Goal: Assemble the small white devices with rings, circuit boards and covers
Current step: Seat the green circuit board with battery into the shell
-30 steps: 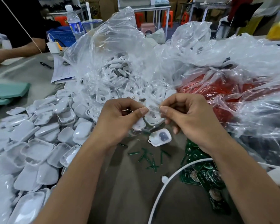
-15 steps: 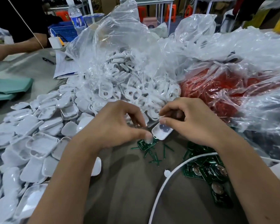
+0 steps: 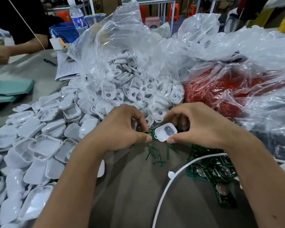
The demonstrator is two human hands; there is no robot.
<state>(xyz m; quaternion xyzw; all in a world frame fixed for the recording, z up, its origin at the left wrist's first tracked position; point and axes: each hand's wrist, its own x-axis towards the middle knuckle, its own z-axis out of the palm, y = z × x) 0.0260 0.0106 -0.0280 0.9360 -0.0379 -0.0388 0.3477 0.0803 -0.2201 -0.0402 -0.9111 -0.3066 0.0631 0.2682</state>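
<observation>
Left hand point(image 3: 120, 129): I see it pinching a green circuit board point(image 3: 149, 134).
Right hand point(image 3: 199, 125): pinching white device shell point(image 3: 165, 131), touching board.

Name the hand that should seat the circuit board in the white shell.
Left. The left hand already pinches the green circuit board right beside the white shell. The right hand grips that shell, open side up, so it should probably just steady it.
</observation>
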